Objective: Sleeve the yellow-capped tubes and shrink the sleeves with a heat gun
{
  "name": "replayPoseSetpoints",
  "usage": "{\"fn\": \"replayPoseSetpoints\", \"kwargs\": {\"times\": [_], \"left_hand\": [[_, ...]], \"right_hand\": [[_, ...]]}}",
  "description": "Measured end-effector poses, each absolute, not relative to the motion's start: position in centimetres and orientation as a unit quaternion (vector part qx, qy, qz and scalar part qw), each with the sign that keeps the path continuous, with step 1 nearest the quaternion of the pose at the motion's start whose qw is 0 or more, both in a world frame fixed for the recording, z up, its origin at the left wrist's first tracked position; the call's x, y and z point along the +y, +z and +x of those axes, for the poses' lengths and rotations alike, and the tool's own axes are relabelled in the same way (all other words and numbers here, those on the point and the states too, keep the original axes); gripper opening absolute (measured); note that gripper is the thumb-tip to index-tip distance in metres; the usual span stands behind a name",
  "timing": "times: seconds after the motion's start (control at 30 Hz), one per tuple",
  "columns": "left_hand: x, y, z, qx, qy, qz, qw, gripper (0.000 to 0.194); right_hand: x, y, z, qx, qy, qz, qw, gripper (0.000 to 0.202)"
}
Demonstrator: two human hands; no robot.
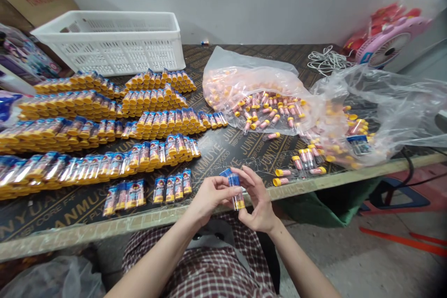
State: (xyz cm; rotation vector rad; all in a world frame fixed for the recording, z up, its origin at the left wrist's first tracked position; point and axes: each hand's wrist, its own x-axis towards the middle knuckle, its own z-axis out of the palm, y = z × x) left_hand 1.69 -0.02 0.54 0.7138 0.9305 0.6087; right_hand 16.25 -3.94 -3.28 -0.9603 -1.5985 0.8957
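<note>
Over the table's front edge, my left hand (209, 195) pinches a small clear tube (236, 192) with a blue label at the top and a yellow cap at the bottom. My right hand (257, 205) is closed around the tube's other side, its fingers at the top and thumb by the cap. Some blue wrap sticks up behind the tube; I cannot make out its shape. Left of my hands, two short rows of labelled tubes (173, 187) lie on the dark table. To the right lie loose tubes with yellow caps and no blue label (303, 159).
Stacked rows of labelled tubes (94, 167) cover the left side. A white plastic basket (115, 44) stands behind them. An open clear bag (251, 74) spills unlabelled tubes. Blue wrappers (359, 144) lie on another bag at right. A pink fan (387, 44) and white cable (328, 60) are behind.
</note>
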Motion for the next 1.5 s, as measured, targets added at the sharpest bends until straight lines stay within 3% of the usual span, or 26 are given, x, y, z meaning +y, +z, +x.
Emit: {"fn": "replayPoseSetpoints", "kwargs": {"times": [0.23, 0.37, 0.47, 0.53, 0.63, 0.73, 0.93, 1.23, 1.4, 1.5], "left_hand": [[0.3, -0.2, 1.2, 0.477, 0.302, 0.364, 0.741, 0.040], [1.4, -1.6, -0.5, 0.601, 0.306, 0.515, 0.529, 0.038], [1.9, -2.4, -1.7, 0.666, 0.228, 0.643, 0.302, 0.043], [1.9, -2.6, -2.1, 0.672, 0.158, 0.693, 0.208, 0.047], [1.4, -2.4, -3.1, 0.655, 0.124, 0.728, 0.163, 0.038], [0.6, -1.9, -6.0, 0.654, 0.174, 0.723, 0.141, 0.024], [-1.6, -2.3, -16.1, 0.723, 0.247, 0.645, -0.010, 0.022], [-2.4, -4.2, -20.5, 0.766, 0.215, 0.600, 0.081, 0.025], [-2.0, -4.0, -23.1, 0.767, 0.218, 0.598, 0.077, 0.025], [-2.0, -4.2, -25.2, 0.771, 0.220, 0.594, 0.058, 0.025]], "right_hand": [[-3.8, -3.3, 15.9, -0.664, 0.394, -0.399, 0.495, 0.089], [-3.2, -3.9, 15.4, -0.633, 0.416, -0.434, 0.488, 0.081], [-2.0, -4.6, 14.3, -0.603, 0.409, -0.501, 0.467, 0.059], [-1.1, -4.8, 13.3, -0.607, 0.410, -0.525, 0.433, 0.041], [0.2, -5.0, 11.7, -0.635, 0.418, -0.530, 0.374, 0.030], [1.0, -5.2, 10.6, -0.667, 0.393, -0.538, 0.333, 0.030], [2.3, -6.1, 9.5, -0.709, 0.356, -0.545, 0.272, 0.037], [2.7, -5.6, 4.4, -0.748, 0.352, -0.506, 0.247, 0.033], [2.8, -5.1, 1.1, -0.758, 0.345, -0.495, 0.247, 0.013], [3.0, -4.9, -0.9, -0.775, 0.329, -0.480, 0.245, 0.012]]}}
